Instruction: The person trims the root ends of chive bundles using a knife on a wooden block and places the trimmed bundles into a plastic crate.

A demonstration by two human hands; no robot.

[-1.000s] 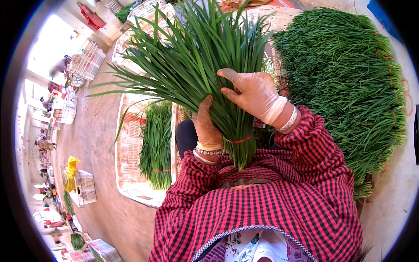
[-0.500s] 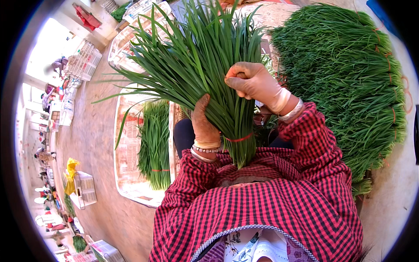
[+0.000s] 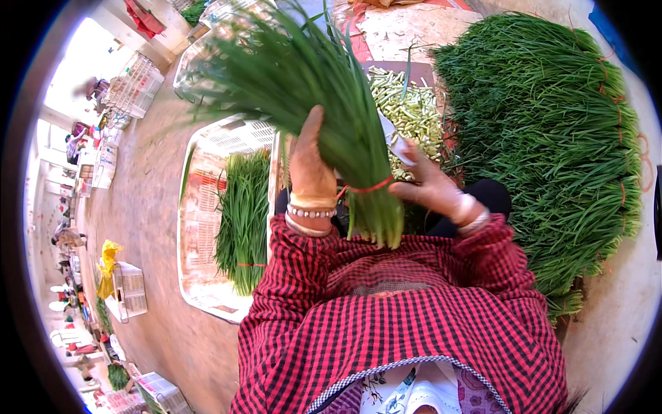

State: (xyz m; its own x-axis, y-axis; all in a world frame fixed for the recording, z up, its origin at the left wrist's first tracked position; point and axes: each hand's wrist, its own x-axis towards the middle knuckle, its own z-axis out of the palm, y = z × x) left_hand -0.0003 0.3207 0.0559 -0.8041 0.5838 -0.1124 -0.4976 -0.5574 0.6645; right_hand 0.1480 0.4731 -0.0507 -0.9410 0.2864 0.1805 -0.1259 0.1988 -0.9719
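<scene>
My left hand is wrapped around a large bunch of garlic chives, thumb up along the leaves. The bunch leans up and left, its leaf tips smeared by motion. A red band rings it above the pale cut stalk ends, which hang before my lap. Close to the band on the right, my blurred right hand has thumb and fingers spread apart. By its fingertips shows a pale flat blade, partly hidden by the bunch; its handle cannot be made out.
Cut stalk pieces lie on a dark board ahead. At the right, a big pile of banded chive bunches rises beside me. On the left stands a white crate holding a chive bunch. Farther left is a basket with a yellow bag.
My right hand has left the leaves and moved down beside the band, its pinch opened. The bunch has swung left in my left hand, uncovering the cut stalks and the blade.
</scene>
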